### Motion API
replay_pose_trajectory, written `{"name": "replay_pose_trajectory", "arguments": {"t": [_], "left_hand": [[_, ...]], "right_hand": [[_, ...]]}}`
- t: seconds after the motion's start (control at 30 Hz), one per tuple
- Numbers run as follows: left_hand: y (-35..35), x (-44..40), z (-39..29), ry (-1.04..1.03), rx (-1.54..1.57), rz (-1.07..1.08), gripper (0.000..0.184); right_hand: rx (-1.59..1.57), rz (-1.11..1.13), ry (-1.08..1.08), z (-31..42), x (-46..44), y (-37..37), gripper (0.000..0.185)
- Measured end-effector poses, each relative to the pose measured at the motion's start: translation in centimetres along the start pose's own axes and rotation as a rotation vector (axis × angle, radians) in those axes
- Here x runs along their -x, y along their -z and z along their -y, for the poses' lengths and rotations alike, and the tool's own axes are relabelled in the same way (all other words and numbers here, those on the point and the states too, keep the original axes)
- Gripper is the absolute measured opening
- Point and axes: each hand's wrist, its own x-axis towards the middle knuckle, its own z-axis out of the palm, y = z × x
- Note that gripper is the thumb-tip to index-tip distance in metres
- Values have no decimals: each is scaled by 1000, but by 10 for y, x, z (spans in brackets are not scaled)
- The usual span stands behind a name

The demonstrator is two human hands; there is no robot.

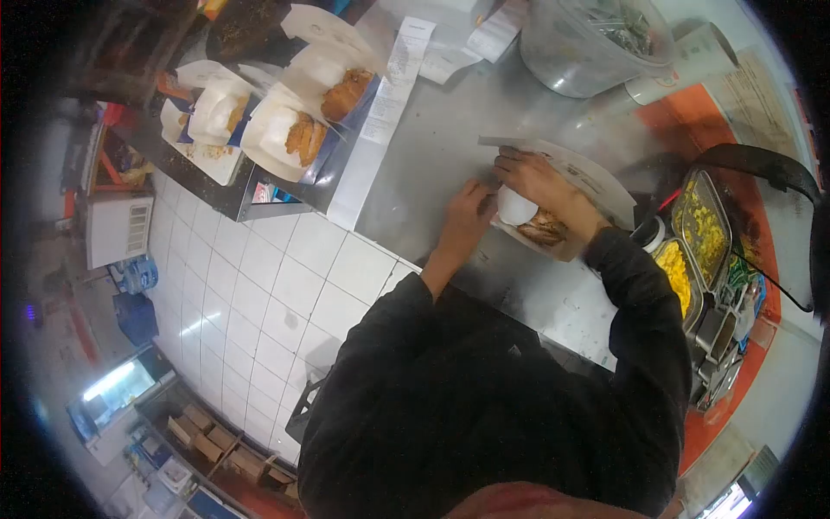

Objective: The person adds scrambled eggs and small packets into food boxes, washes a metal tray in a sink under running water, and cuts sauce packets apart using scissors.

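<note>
An open paper food box [566, 251] lies on the steel counter in front of me, its lid [596, 177] folded back on the right. Inside sit a smooth white mound [516, 208], which looks like rice, and a brown piece of cooked food [543, 227]. My left hand [469, 214] is at the box's left edge, with its fingers bent and pinched on the cardboard. Reaching across the box, my right hand [540, 183] has its fingers curled at the far left corner. The fingertips of both hands are partly hidden.
Several open boxes with fried food [304, 138] stand at the back left, beside a long printed receipt [380, 121]. A clear plastic tub [592, 52] is at the back. Metal trays with yellow food [702, 227] line the right side. White floor tiles [251, 298] lie left of the counter.
</note>
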Motion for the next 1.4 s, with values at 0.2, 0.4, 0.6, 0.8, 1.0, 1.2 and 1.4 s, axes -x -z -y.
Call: {"name": "replay_pose_trajectory", "arguments": {"t": [0.2, 0.4, 0.6, 0.8, 1.0, 1.2, 1.4], "left_hand": [[-3, -21, -22, -16, -40, -29, 44], [-35, -51, -17, -34, -468, 125, 48], [-85, -88, -27, 36, -604, 147, 53], [-102, -132, -29, -56, -649, 182, 64], [35, -67, -70, -130, -47, 121, 31], [257, -48, 66, 103, -319, -648, 27], [330, -56, 178, 118, -234, -732, 31]], "right_hand": [[-567, -467, -284, 30, 38, -15, 42], [-402, -698, -774, 87, 87, -58, 35], [-255, -677, -1082, 56, 103, -73, 27], [-189, -806, -1014, 0, 99, -75, 28], [-232, -1029, -931, 17, 59, -41, 21], [-1172, -834, -664, 87, -102, -8, 23], [-1337, -721, -811, 61, -267, -24, 49]]}}
